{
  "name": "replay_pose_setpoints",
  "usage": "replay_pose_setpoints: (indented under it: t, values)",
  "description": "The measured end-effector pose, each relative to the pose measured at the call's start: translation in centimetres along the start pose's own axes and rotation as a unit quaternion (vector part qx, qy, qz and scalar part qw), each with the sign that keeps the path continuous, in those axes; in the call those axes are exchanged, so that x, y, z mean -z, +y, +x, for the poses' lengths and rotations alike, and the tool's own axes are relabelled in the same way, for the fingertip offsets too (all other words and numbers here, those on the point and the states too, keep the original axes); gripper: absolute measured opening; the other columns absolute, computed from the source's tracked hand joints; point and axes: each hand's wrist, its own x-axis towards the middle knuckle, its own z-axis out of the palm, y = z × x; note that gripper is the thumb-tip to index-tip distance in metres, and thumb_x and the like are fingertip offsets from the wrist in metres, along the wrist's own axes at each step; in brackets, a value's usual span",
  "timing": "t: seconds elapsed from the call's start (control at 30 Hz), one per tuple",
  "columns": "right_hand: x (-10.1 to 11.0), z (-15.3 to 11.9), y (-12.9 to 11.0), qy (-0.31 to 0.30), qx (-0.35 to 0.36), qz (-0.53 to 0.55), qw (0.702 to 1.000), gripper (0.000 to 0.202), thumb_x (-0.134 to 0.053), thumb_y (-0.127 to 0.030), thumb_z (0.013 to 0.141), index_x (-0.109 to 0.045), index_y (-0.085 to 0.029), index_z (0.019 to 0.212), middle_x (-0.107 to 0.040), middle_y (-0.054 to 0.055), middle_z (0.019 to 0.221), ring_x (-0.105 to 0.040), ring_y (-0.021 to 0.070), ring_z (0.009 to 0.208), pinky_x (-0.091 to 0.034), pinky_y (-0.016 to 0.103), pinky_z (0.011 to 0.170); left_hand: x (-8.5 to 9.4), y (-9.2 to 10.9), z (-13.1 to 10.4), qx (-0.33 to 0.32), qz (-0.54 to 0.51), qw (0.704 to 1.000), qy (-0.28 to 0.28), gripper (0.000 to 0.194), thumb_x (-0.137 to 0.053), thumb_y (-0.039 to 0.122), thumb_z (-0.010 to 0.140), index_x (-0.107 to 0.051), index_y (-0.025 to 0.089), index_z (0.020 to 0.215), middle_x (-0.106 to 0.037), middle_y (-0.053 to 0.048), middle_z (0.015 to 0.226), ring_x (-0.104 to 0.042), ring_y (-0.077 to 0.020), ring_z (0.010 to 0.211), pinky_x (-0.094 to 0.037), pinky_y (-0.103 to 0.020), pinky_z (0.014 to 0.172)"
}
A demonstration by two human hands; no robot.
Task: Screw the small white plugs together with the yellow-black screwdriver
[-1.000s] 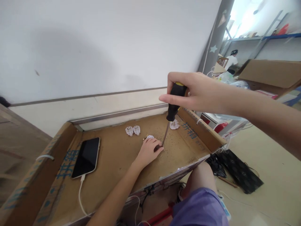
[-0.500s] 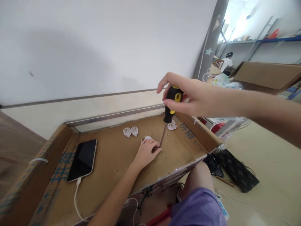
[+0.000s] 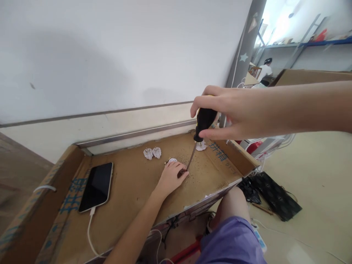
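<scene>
My right hand [image 3: 217,112] is wrapped round the black and yellow handle of a screwdriver [image 3: 205,119], whose shaft slants down to my left fingertips. Low over the cardboard, my left hand [image 3: 173,176] has its fingers closed round something small and dark, mostly hidden. A white piece [image 3: 172,160] shows just beyond its knuckles. Two white plug-like parts with metal pins [image 3: 152,153] lie side by side behind and to the left. Another such part [image 3: 201,146] is behind the screwdriver, partly covered. Small dark specks are scattered around the shaft tip.
A phone [image 3: 96,187] with a white cable lies at the left of the cardboard tray [image 3: 126,190]. The tray has raised sides, and a pale wall stands behind it. A black object [image 3: 277,196] is on the floor at right. A person [image 3: 265,71] sits far back.
My right hand has turned and shifted slightly right round the handle, its forearm now higher and more level. The screwdriver handle leans a little further right. My left hand has stayed in place.
</scene>
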Motion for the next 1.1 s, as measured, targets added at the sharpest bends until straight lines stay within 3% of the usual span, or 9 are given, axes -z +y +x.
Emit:
replay_pose_setpoints:
  t: [0.1, 0.2, 0.3, 0.8, 0.93, 1.1]
  values:
    - [0.3, 0.2, -0.6, -0.171, 0.099, -0.101, 0.975, 0.028, -0.073, -0.021, 0.064, -0.067, -0.027, 0.091, -0.056, -0.003, 0.078, -0.041, 0.0049, 0.051, -0.028, 0.025, 0.051, 0.0, 0.0, 0.0, -0.002, -0.003, 1.000, 0.004, 0.005, -0.060, 0.025, 0.083, -0.058, 0.020, 0.081, -0.067, 0.000, 0.090, -0.057, -0.0186, 0.090, -0.040, -0.036, 0.089]
    - [0.7, 0.2, -1.4, -0.185, 0.136, -0.161, 0.960, 0.043, -0.066, -0.017, 0.067, -0.058, -0.027, 0.109, -0.054, 0.000, 0.094, -0.041, 0.0046, 0.052, -0.028, 0.024, 0.050, 0.0, 0.0, -0.1, -0.007, -0.005, 1.000, 0.010, 0.006, -0.060, 0.025, 0.083, -0.058, 0.020, 0.080, -0.067, 0.000, 0.089, -0.057, -0.0180, 0.089, -0.040, -0.036, 0.089]
    - [0.9, -0.2, -1.9, -0.215, 0.151, -0.201, 0.944, 0.032, -0.058, -0.018, 0.073, -0.058, -0.023, 0.105, -0.051, 0.001, 0.096, -0.039, 0.0037, 0.052, -0.030, 0.023, 0.051, -0.1, 0.0, -0.1, -0.009, -0.007, 1.000, 0.016, 0.006, -0.060, 0.025, 0.083, -0.058, 0.020, 0.079, -0.067, 0.001, 0.087, -0.057, -0.0177, 0.088, -0.040, -0.036, 0.089]
    - [1.7, -1.3, -1.0, -0.184, 0.161, -0.193, 0.950, 0.025, -0.056, -0.018, 0.072, -0.059, -0.024, 0.096, -0.047, -0.001, 0.095, -0.051, 0.0069, 0.064, -0.041, 0.025, 0.062, -0.1, 0.0, 0.0, -0.014, -0.005, 1.000, 0.024, 0.003, -0.060, 0.024, 0.083, -0.060, 0.022, 0.081, -0.069, 0.002, 0.095, -0.058, -0.0181, 0.093, -0.033, -0.040, 0.097]
    - [1.6, -1.4, -0.8, -0.177, 0.178, -0.187, 0.950, 0.026, -0.057, -0.019, 0.070, -0.059, -0.025, 0.096, -0.048, -0.001, 0.093, -0.052, 0.0079, 0.063, -0.043, 0.026, 0.061, -0.2, 0.0, -0.1, -0.002, 0.001, 1.000, 0.030, 0.002, -0.060, 0.024, 0.083, -0.061, 0.023, 0.082, -0.069, 0.003, 0.096, -0.058, -0.0174, 0.096, -0.027, -0.043, 0.103]
    - [1.5, -1.4, -0.6, -0.169, 0.191, -0.200, 0.946, 0.027, -0.057, -0.019, 0.070, -0.059, -0.024, 0.097, -0.049, 0.000, 0.095, -0.049, 0.0060, 0.059, -0.042, 0.025, 0.058, 0.1, 0.3, 0.0, -0.001, 0.001, 0.999, 0.043, 0.004, -0.058, 0.021, 0.084, -0.060, 0.023, 0.081, -0.070, 0.003, 0.093, -0.060, -0.0162, 0.093, -0.030, -0.040, 0.102]
